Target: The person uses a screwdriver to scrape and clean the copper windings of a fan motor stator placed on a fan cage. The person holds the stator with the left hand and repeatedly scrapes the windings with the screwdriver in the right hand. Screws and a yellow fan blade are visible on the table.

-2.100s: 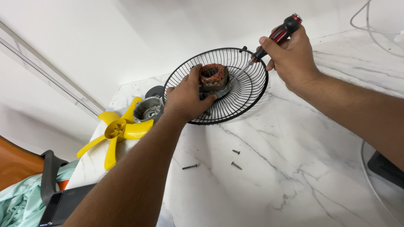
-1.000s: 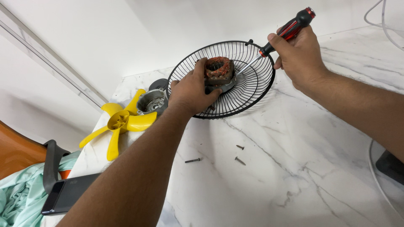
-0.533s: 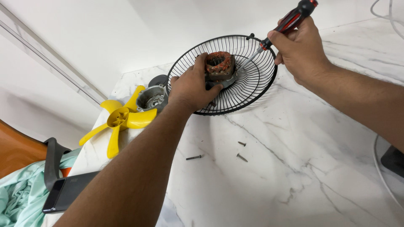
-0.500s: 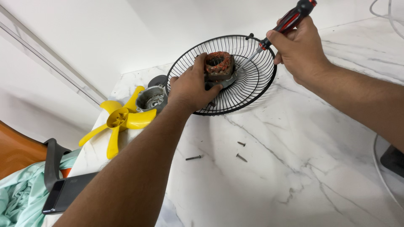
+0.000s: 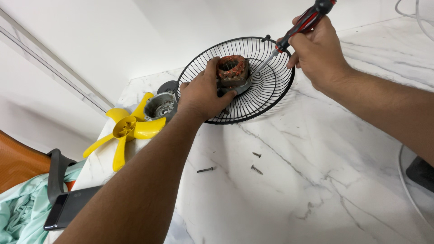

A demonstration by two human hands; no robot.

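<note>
Head view: left hand (image 5: 201,92) grips the round coppery motor (image 5: 232,71) inside the black wire fan guard (image 5: 271,88). Right hand (image 5: 316,52) has its fingers closed around a red-and-black screwdriver (image 5: 304,23), tip at the motor. Yellow plastic fan blade (image 5: 124,129) lies nearby.

Fan motor (image 5: 232,72): copper-wound stator, grey housing, seated at centre of grille, gripped from the left side | Black wire fan grille (image 5: 260,95): round, dished, lying on white marble top near wall | Screwdriver (image 5: 302,25): red-black handle, tilted, shaft angled down toward motor, tip close beside it
</note>
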